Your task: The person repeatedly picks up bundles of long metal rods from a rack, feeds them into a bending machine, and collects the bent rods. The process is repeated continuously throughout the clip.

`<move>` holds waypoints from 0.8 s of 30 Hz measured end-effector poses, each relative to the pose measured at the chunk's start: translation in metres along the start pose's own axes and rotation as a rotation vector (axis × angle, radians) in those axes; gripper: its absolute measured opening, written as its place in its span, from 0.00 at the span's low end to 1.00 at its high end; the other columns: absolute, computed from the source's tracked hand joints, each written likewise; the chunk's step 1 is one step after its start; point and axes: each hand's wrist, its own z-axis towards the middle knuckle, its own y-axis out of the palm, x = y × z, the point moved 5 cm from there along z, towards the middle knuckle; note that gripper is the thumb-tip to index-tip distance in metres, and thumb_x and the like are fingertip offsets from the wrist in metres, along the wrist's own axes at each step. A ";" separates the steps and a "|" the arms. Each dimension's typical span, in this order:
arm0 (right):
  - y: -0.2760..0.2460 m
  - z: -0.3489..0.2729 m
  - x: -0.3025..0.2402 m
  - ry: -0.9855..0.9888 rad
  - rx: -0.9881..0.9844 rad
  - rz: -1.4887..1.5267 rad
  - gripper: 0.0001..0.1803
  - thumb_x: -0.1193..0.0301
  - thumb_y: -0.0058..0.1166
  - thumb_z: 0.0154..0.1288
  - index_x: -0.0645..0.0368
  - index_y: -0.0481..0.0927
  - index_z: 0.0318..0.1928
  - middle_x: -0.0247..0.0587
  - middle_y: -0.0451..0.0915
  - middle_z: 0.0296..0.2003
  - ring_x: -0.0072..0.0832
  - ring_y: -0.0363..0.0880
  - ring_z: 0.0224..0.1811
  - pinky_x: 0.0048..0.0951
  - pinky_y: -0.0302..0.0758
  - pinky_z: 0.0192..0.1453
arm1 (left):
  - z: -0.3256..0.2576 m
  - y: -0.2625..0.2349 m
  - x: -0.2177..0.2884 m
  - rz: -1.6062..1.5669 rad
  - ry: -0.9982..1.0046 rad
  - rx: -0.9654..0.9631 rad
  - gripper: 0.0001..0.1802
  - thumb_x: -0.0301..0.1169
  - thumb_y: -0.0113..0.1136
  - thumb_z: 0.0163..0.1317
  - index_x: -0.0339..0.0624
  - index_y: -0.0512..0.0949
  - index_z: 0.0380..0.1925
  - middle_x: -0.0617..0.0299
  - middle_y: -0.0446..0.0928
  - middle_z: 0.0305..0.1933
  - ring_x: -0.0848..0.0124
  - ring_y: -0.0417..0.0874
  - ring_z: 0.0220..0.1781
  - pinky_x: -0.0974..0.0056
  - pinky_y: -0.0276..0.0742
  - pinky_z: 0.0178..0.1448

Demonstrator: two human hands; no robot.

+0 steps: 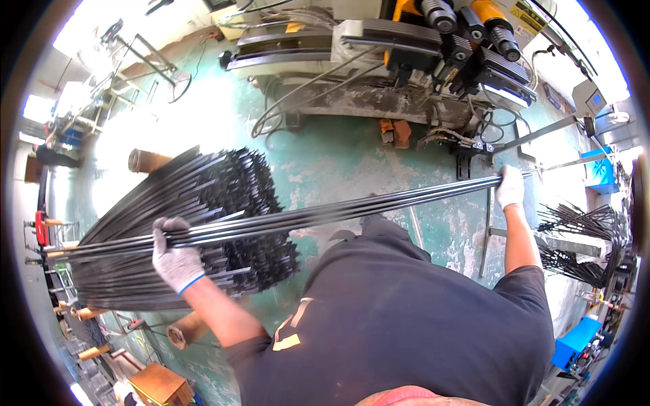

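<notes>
Several long, thin black rods stretch across the view in front of my body, rising slightly toward the right. My left hand, in a whitish glove with a blue cuff edge, is closed around them near the left. Far along to the right, my right hand in a white glove grips the same rods close to their right end. Beneath and beyond my left hand lies a big stack of similar black rods, its cut ends facing right.
A long machine with cables and orange-and-black motors spans the far side. Reddish bricks lie under it. Cardboard-brown rollers flank the stack. More black rods sit at right, near blue bins. A wooden box stands lower left.
</notes>
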 end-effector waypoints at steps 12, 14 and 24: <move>0.047 0.146 -0.140 1.080 0.008 2.660 0.07 0.78 0.48 0.78 0.68 0.79 0.48 0.47 0.83 0.42 0.43 0.85 0.50 0.58 0.80 0.67 | 0.016 0.243 -0.283 0.295 -0.208 -0.396 0.13 0.33 0.63 0.71 0.38 0.80 0.50 0.53 0.85 0.46 0.56 0.86 0.53 0.40 0.74 0.74; 0.044 0.165 -0.120 1.073 0.102 2.630 0.07 0.77 0.52 0.77 0.66 0.78 0.49 0.46 0.83 0.42 0.41 0.85 0.48 0.57 0.83 0.66 | 0.045 0.256 -0.269 0.310 -0.194 -0.389 0.16 0.33 0.64 0.70 0.35 0.79 0.52 0.54 0.85 0.47 0.57 0.85 0.54 0.41 0.72 0.75; 0.066 0.259 -0.038 1.040 0.529 2.307 0.13 0.66 0.56 0.79 0.65 0.80 0.49 0.45 0.84 0.40 0.39 0.85 0.42 0.43 0.86 0.54 | 0.232 0.240 -0.240 0.296 -0.168 -0.491 0.15 0.33 0.63 0.72 0.30 0.80 0.47 0.50 0.82 0.48 0.55 0.80 0.59 0.49 0.68 0.78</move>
